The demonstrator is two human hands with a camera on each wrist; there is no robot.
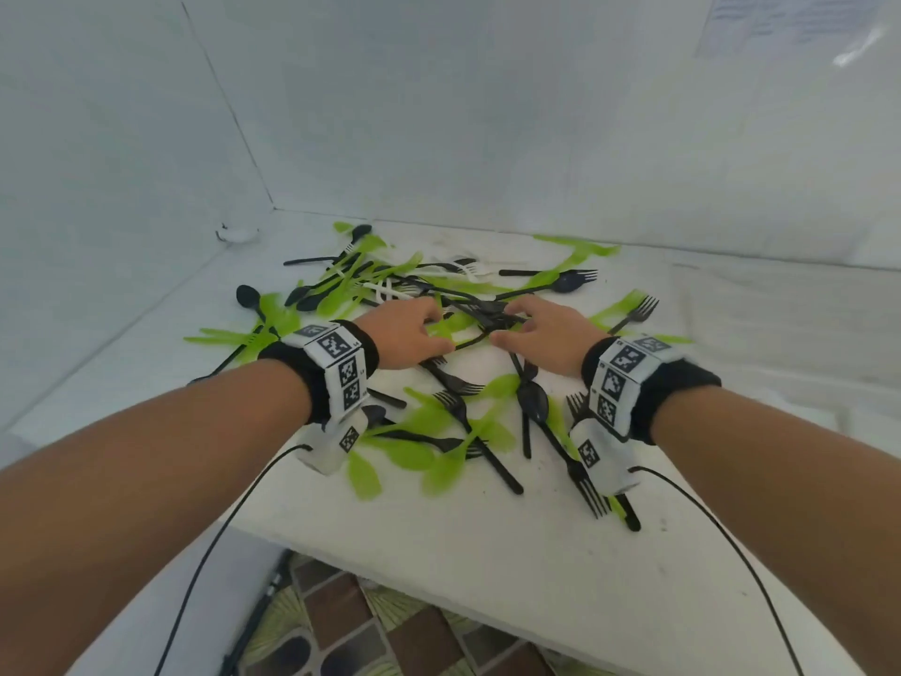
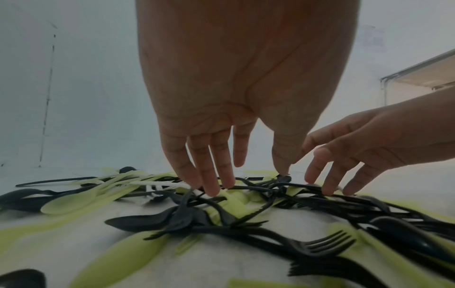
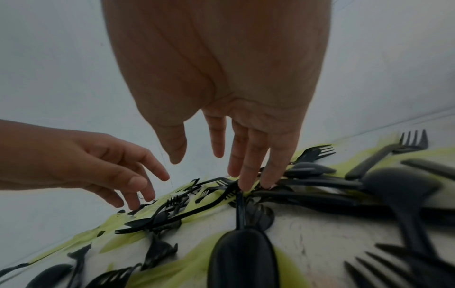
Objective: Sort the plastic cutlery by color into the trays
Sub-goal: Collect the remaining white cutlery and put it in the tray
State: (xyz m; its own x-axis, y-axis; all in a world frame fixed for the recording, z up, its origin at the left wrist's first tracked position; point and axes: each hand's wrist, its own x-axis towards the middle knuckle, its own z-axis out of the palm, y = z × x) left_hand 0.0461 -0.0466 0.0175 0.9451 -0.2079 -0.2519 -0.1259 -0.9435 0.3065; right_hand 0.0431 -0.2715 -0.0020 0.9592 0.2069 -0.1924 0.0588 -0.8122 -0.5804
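Green (image 1: pixel 429 431), black (image 1: pixel 487 309) and white cutlery (image 1: pixel 458 258) lies mixed in a loose pile on the white table (image 1: pixel 487 553). Both hands hover over the pile's middle, close together. My left hand (image 1: pixel 441 329) reaches down with straight fingers (image 2: pixel 216 187) that touch thin black handles; its thumb tip rests on a black piece. My right hand (image 1: pixel 504 326) also has straight fingers (image 3: pixel 246 183) that touch a black fork handle (image 3: pixel 206 206). Neither hand holds anything. A black spoon (image 3: pixel 242 257) lies just under the right wrist. No tray shows in the head view.
White walls close in the table at the back and left. The table's front edge (image 1: pixel 487 612) lies near me, with patterned floor (image 1: pixel 390 631) below. Black cables (image 1: pixel 209 553) hang from both wrists. A pale box-like rim (image 2: pixel 418 74) shows at the far right.
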